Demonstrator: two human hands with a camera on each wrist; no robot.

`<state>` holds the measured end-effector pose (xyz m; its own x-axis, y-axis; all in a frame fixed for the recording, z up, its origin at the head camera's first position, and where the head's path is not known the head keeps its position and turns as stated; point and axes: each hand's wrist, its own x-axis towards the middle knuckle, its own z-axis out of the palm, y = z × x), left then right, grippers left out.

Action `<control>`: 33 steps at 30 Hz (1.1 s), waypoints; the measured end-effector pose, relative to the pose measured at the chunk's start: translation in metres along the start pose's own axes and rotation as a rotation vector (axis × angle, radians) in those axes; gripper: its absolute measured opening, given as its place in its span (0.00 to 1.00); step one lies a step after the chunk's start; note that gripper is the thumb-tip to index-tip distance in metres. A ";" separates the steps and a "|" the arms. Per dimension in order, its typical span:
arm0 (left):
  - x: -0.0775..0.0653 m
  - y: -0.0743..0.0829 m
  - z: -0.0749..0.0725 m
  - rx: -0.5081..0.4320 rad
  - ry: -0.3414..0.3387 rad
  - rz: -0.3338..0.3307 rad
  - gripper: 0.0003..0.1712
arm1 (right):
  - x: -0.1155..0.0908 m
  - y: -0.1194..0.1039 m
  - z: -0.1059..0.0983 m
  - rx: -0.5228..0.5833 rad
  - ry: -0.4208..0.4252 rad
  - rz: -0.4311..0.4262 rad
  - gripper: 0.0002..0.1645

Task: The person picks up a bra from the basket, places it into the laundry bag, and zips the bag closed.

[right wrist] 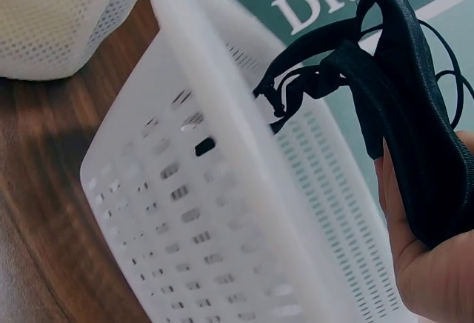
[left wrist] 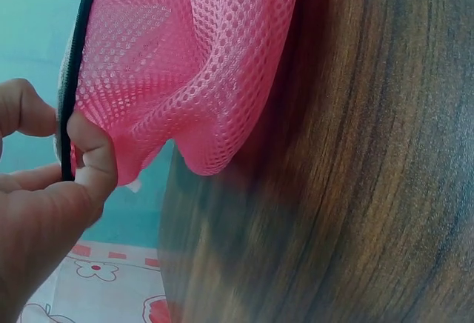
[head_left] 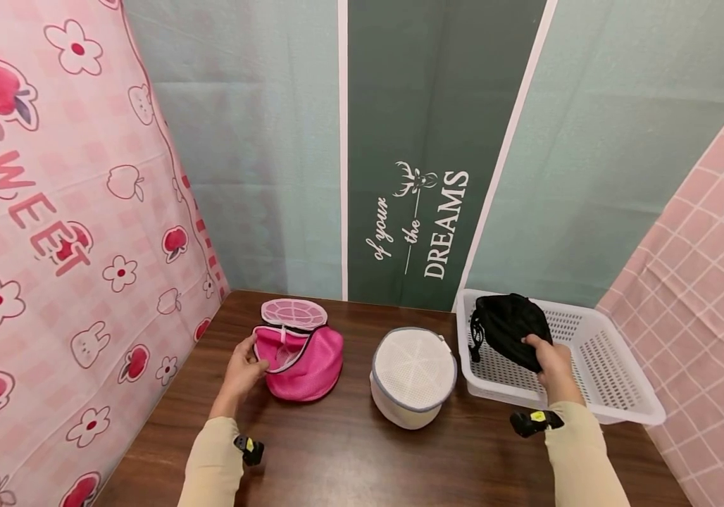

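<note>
On the left of the table, a pink mesh laundry bag [head_left: 314, 366] stands with its mouth unzipped and its round lid [head_left: 294, 313] folded back. My left hand [head_left: 243, 370] pinches the bag's rim between thumb and fingers; the black edging [left wrist: 69, 86] shows at the grip in the left wrist view. My right hand [head_left: 552, 360] grips a black bra [head_left: 506, 327] over the white plastic basket [head_left: 631, 362]. Its straps [right wrist: 318, 56] dangle near the basket's rim in the right wrist view. The bra's far side is partly hidden by the hand.
A white round mesh laundry bag [head_left: 414, 373] with grey-blue trim stands between the pink bag and the basket, its top closed. The brown wooden table [head_left: 349, 451] meets a green curtain [head_left: 273, 176] at the back. Pink patterned cloths hang at both sides.
</note>
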<state>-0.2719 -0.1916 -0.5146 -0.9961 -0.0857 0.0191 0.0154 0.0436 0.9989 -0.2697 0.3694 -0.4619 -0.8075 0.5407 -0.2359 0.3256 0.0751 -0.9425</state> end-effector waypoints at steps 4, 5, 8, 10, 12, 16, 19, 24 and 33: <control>-0.002 0.000 0.001 -0.096 -0.011 -0.021 0.44 | -0.006 -0.006 0.000 0.025 -0.031 -0.011 0.40; -0.002 0.001 0.001 -0.129 -0.014 -0.026 0.44 | -0.007 -0.008 0.000 0.022 -0.038 -0.009 0.40; -0.002 0.003 0.001 -0.204 -0.018 -0.031 0.45 | -0.010 -0.013 0.000 0.023 -0.061 -0.012 0.36; -0.002 0.006 0.000 -0.238 -0.020 -0.029 0.45 | -0.013 -0.017 0.000 0.035 -0.063 -0.014 0.31; -0.002 0.009 0.000 -0.237 -0.026 -0.022 0.44 | -0.015 -0.020 0.001 0.060 -0.062 -0.025 0.27; -0.003 0.011 0.000 -0.232 -0.033 -0.009 0.44 | -0.018 -0.025 0.001 0.101 -0.054 -0.029 0.25; -0.003 0.012 0.001 -0.262 -0.038 0.009 0.45 | -0.021 -0.028 0.002 0.117 -0.057 -0.033 0.28; -0.003 0.016 0.005 -0.316 -0.072 0.048 0.46 | -0.027 -0.036 0.005 0.157 -0.068 -0.048 0.30; -0.007 0.024 0.007 -0.316 -0.111 0.031 0.49 | -0.036 -0.051 0.012 0.179 -0.092 -0.096 0.26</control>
<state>-0.2651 -0.1825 -0.4914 -0.9978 0.0206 0.0626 0.0548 -0.2682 0.9618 -0.2633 0.3361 -0.4087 -0.8745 0.4592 -0.1560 0.1594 -0.0315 -0.9867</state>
